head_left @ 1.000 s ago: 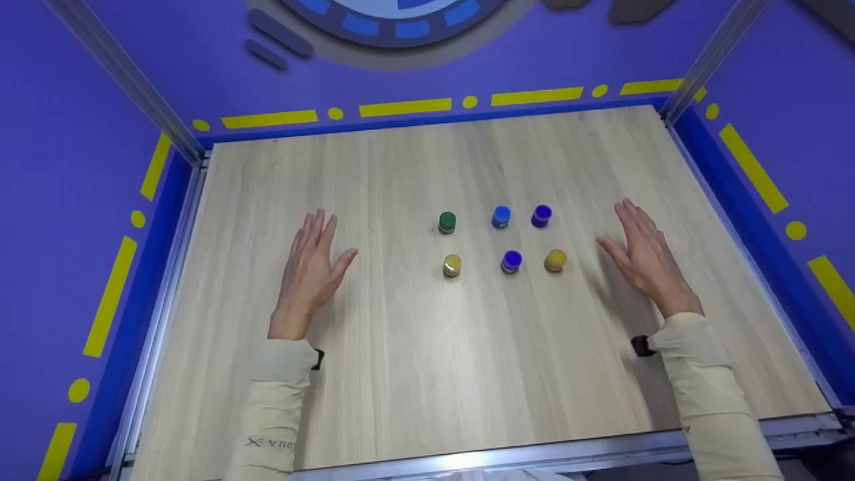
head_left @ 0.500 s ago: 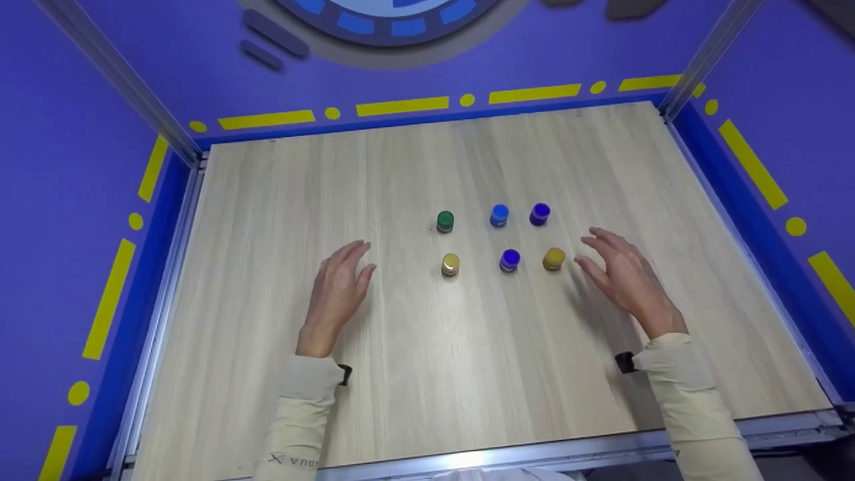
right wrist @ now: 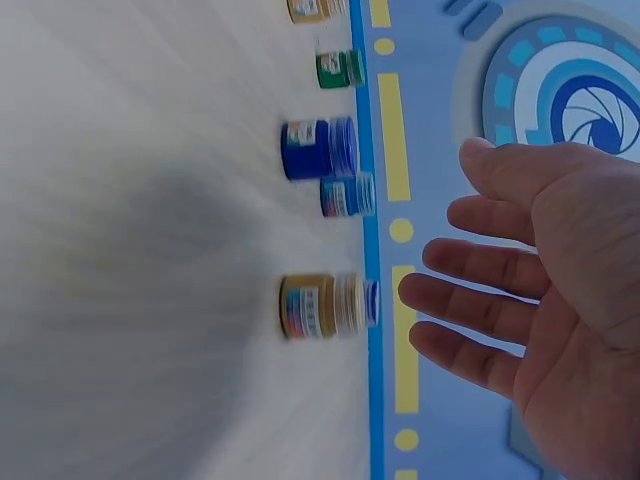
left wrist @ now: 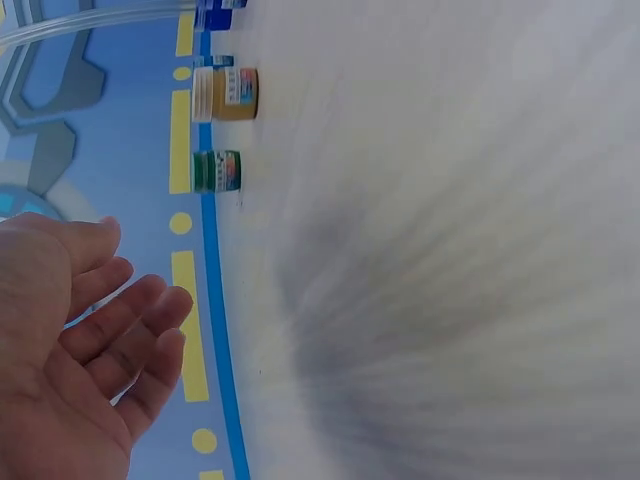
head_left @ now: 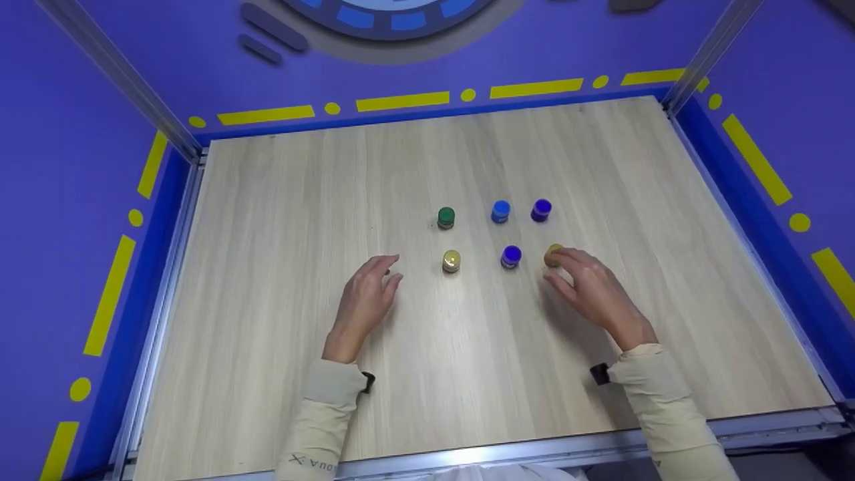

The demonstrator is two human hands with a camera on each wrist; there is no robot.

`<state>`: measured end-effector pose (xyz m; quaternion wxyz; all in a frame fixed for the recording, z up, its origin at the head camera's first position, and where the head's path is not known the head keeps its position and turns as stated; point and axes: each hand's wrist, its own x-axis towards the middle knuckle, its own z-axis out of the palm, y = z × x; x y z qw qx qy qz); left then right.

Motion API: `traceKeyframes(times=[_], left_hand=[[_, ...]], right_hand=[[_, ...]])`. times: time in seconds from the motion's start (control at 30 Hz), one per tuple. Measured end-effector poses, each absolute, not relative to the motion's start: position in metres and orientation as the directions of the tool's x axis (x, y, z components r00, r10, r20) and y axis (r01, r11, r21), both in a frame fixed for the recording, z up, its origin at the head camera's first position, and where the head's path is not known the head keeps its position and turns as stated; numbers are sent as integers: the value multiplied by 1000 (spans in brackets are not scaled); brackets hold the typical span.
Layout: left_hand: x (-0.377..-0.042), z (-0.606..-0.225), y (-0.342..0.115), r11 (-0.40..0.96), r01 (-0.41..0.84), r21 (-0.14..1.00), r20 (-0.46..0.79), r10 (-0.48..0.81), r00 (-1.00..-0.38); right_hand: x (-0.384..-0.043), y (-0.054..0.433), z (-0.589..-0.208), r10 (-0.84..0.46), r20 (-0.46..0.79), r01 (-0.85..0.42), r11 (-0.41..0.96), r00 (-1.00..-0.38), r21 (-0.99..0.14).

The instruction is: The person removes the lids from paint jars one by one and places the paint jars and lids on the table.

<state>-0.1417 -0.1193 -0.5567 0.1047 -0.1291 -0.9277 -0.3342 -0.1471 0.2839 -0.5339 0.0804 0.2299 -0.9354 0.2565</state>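
Observation:
My right hand [head_left: 596, 288] hovers at the ochre paint jar [head_left: 552, 256], its fingers overlapping the lid in the head view. The right wrist view shows that jar [right wrist: 308, 306] upright, with loosely bent fingers [right wrist: 470, 305] apart from it and nothing between them. To the left of the jars, my left hand [head_left: 364, 299] hangs over the table with relaxed fingers, holding nothing. Nearest to it is a gold-lidded jar [head_left: 451, 261]. A violet-blue jar [head_left: 511, 256] stands between that one and the ochre jar.
Behind, a green jar [head_left: 446, 218], a light blue jar [head_left: 500, 212] and another violet-blue jar [head_left: 542, 210] form a back row. The wooden table [head_left: 300, 187] is bounded by blue panels [head_left: 374, 80] at the back and sides, and a metal rail [head_left: 467, 457] in front.
Both hands have moved inward and their fingers have bent. My right hand has come leftward to the ochre jar; my left hand has moved right and nearer the front. The jars stay put.

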Motion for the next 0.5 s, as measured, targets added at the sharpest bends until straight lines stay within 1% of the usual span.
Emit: traceKeyframes(times=[0.27,0.5], left_hand=[[-147,-562,-93,727,235,645,153,179,-972],[-156,-567,-72,726,212,655,109,187,-976]], right_hand=[[-145,250,-535,-434,196,-471,729,-879,-497],[-146,220,-533,-432,117,-419,716,-894,-559]])
